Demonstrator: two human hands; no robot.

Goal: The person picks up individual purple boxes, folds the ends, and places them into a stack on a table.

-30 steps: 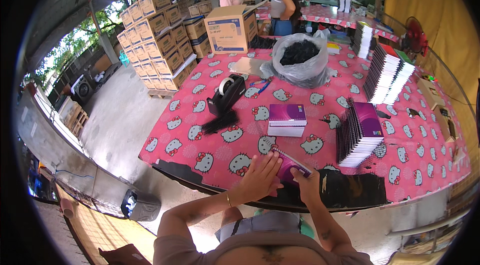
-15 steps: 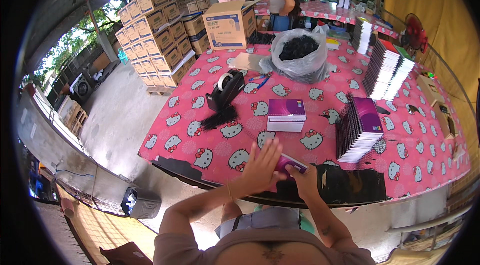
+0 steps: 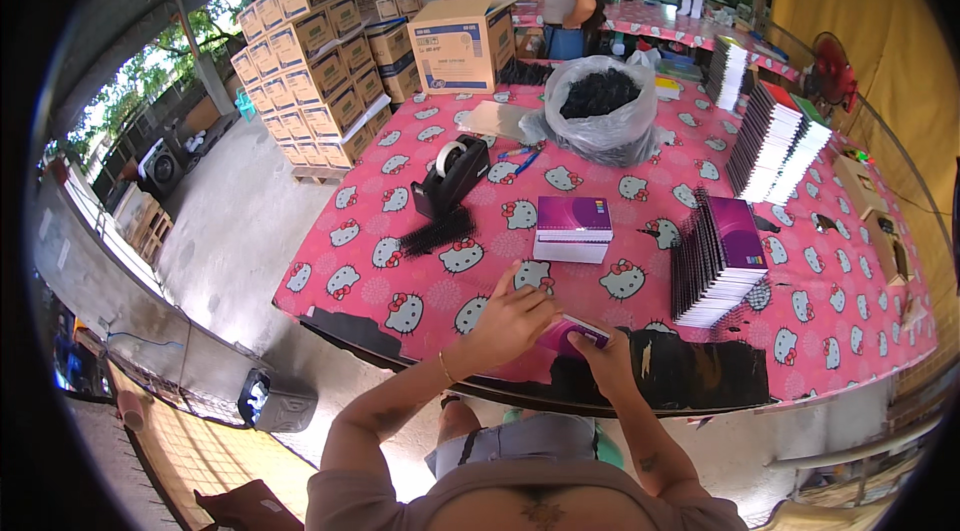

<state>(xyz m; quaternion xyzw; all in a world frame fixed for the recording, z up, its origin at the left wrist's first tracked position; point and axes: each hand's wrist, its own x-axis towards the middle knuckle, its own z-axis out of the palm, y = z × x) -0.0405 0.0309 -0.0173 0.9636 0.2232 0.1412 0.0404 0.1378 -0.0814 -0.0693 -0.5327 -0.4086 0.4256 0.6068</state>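
Observation:
A small purple-covered notebook [image 3: 562, 339] is tilted above the table's front edge. My right hand [image 3: 606, 363] grips its right end, thumb on the cover. At the notebook's left side is my left hand [image 3: 508, 326], one finger pointing up and away, the others bent together; what they hold, if anything, is hidden. Beyond my hands lies a short stack of purple notebooks [image 3: 572, 231]. To the right stands a taller stack of purple notebooks [image 3: 722, 256] with black spiral binding. Several loose black binding coils [image 3: 438, 233] lie to the left.
A black tape dispenser [image 3: 452, 176], blue pens [image 3: 526, 163] and a clear bag of black coils [image 3: 600, 116] sit on the pink table [image 3: 400, 276]. More notebook stacks [image 3: 770, 143] stand right. Cartons [image 3: 460, 56] rise at the back; people [image 3: 568, 1] stand beyond.
My left hand has drawn back slightly to the left, its spread fingers now mostly bent. My right hand keeps hold of the notebook, nearly unmoved.

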